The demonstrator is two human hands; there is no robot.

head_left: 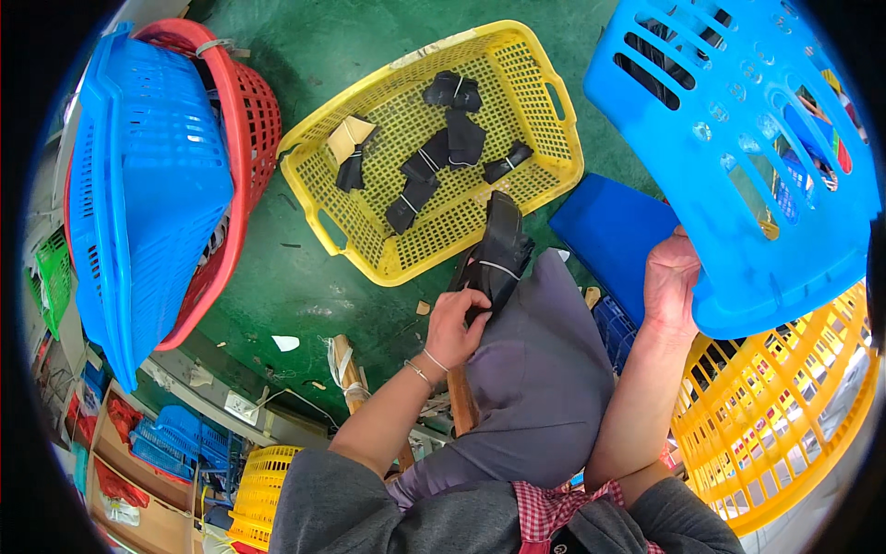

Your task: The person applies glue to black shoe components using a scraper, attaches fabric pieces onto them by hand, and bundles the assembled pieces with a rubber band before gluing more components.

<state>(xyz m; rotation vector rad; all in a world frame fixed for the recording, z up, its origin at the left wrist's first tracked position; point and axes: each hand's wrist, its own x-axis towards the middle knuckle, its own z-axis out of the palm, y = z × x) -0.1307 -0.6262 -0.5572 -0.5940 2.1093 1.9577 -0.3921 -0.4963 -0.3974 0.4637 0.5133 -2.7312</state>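
My left hand (459,327) is closed on a bundle of black pieces (498,254) bound with a white band, held against my grey-trousered knee. My right hand (672,277) is at the edge of a tilted blue slotted plastic basket (729,166), curled against its rim, with its fingertips hidden. In front of me, a yellow mesh basket (369,263) lies on the floor. Several small black bundles (466,137) with white bands are scattered in it, and a tan piece (349,138) sits among them at the left.
Stacked blue baskets (157,175) rest in a red basket (263,120) at the left. A yellow-orange basket (775,406) stands at my right, near a flat blue box (609,226). The green floor (286,231) has scraps on it. A wooden leg (349,374) stands by my left forearm.
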